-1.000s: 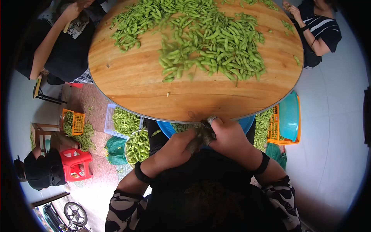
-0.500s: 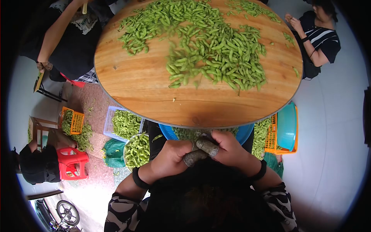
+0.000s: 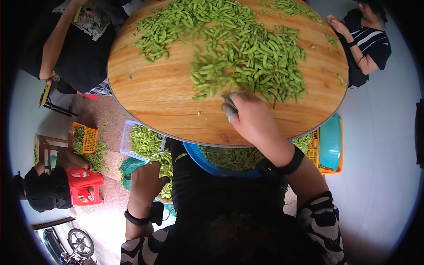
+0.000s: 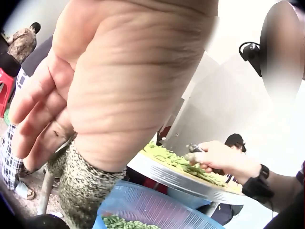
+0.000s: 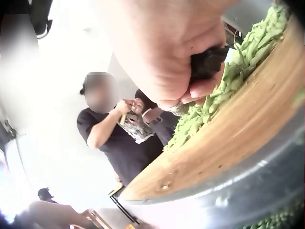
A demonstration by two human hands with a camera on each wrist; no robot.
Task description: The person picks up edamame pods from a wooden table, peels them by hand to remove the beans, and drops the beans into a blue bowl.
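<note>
Over the round wooden table [image 3: 154, 104], my right hand [image 3: 254, 115] reaches to the near edge of a heap of green soybean pods [image 3: 269, 66]. Its fingers curl round a black object like a tool handle [image 5: 207, 63]; the rest of that object is hidden. Grey covers sheathe its thumb and a fingertip. My left hand [image 3: 145, 181] hangs at the left, beside a round basin of pods [image 3: 167, 161]. Nothing shows in its loosely bent fingers [image 4: 35, 102], and a speckled knit cover [image 4: 86, 186] wraps the thumb. A blue basket [image 3: 194, 154] on my lap holds green beans [image 3: 229, 159].
The table's metal rim [image 5: 224, 195] overhangs the blue basket. At left are a pale crate [image 3: 126, 139] of pods, an orange crate [image 3: 90, 140] and a red stool [image 3: 86, 185] with a seated person. Other people sit at the table's left and right. A teal basket [image 3: 329, 143] stands at right.
My hands were together over the blue basket and have parted. The right has moved forward to the pods on the table; the left has swung down and left, its fingers loosened.
</note>
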